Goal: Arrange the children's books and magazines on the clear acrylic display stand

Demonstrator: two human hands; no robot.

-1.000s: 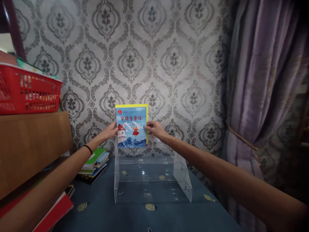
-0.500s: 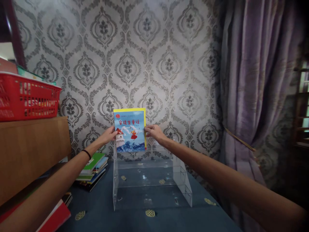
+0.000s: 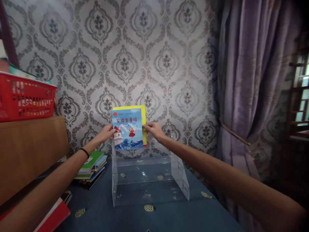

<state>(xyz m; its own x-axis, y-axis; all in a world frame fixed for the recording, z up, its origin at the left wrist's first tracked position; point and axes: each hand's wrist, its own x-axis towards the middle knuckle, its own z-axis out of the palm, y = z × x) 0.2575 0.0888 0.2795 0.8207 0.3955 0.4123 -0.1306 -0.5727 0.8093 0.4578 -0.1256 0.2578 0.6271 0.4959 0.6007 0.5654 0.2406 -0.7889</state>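
pinching the left edge of a light blue paper-covered book [image 3: 129, 143], the left hand [image 3: 106, 132] has its thumb on the front and its grip narrow. over on the other side, the right hand [image 3: 155, 130], thumb and fingers drawn together, has the right edge of a bright yellow book [image 3: 144, 117], which sits just behind the blue one and peeks out along the top and right. both books stand upright, faces forward, above the left part of a clear plastic tiered rack [image 3: 149, 187]; whether their lower edges rest on its top tier, i cannot tell. the blue cover shows red lettering, a white tower and curling waves. below, the rack stands on a dark blue tabletop [image 3: 198, 216] with pale yellow pineapple-like motifs. left of it, a loose stack of books, green on top [image 3: 93, 162]; up on the brown wooden cabinet [image 3: 36, 151], a red plastic basket [image 3: 29, 96].
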